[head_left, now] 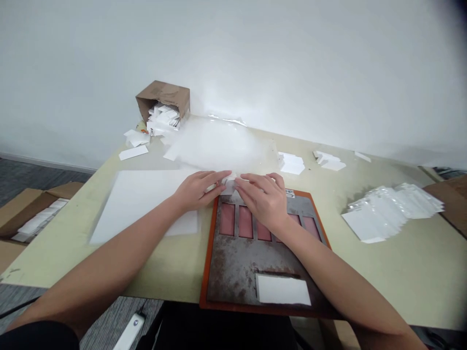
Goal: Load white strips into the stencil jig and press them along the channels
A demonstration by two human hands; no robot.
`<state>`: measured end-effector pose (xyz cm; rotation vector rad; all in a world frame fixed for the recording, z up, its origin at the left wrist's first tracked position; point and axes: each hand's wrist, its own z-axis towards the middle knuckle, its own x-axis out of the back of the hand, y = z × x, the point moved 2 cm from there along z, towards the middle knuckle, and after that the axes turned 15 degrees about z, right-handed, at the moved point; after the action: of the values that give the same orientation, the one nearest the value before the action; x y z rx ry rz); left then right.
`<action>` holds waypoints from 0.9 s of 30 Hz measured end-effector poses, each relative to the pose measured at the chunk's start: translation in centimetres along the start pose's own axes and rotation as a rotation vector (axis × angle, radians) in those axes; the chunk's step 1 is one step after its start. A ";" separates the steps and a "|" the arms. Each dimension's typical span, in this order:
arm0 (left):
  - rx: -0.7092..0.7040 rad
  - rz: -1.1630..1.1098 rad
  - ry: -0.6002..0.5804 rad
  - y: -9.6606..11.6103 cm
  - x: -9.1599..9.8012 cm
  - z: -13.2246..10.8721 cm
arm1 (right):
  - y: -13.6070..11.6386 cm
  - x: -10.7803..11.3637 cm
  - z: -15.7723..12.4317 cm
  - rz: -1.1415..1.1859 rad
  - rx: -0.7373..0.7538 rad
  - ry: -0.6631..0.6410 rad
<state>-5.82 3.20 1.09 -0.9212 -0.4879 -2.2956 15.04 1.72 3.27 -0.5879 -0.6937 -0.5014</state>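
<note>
My left hand [199, 191] and my right hand [265, 197] meet above the far left corner of a dark metal plate [233, 265]. Between their fingertips they pinch a small white card [229, 185], partly covered by the fingers; whether it is one piece or several I cannot tell. The plate lies on an orange board [207, 272] and has a row of rectangular slots showing pink [227, 219], some hidden under my right hand and forearm. A white rectangular card [283, 290] rests on the plate's near part.
White sheets [142, 201] lie left, with clear plastic film [219, 143] behind. A cardboard box [166, 91] of white pieces lies tipped at the back. Small stacks of white cards [292, 163] and a fanned row of sleeved white cards [386, 211] sit right. An open carton [22, 206] stands lower left.
</note>
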 end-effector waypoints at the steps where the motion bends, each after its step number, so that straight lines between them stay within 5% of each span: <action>1: 0.004 0.001 -0.003 0.0 0.0 0.0 | 0.1 0.0 0.0 0.041 -0.024 0.004; 6: 0.046 0.015 0.030 -0.1 -0.3 -0.2 | 0.2 0.3 0.0 0.332 -0.095 0.028; 10: 0.057 0.021 0.047 -0.1 -0.4 -0.3 | 0.8 1.0 0.3 0.641 -0.403 0.057; 16: 0.063 0.054 0.049 -0.2 -0.6 -0.3 | 0.7 0.5 0.1 0.984 -0.878 -0.417; 27: 0.027 0.045 0.078 -0.1 -0.5 -0.2 | 0.0 -0.1 -0.1 0.923 -0.879 -0.469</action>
<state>-5.65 3.37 0.55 -0.8180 -0.4593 -2.2691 15.05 1.68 3.10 -1.7790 -0.5321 0.2568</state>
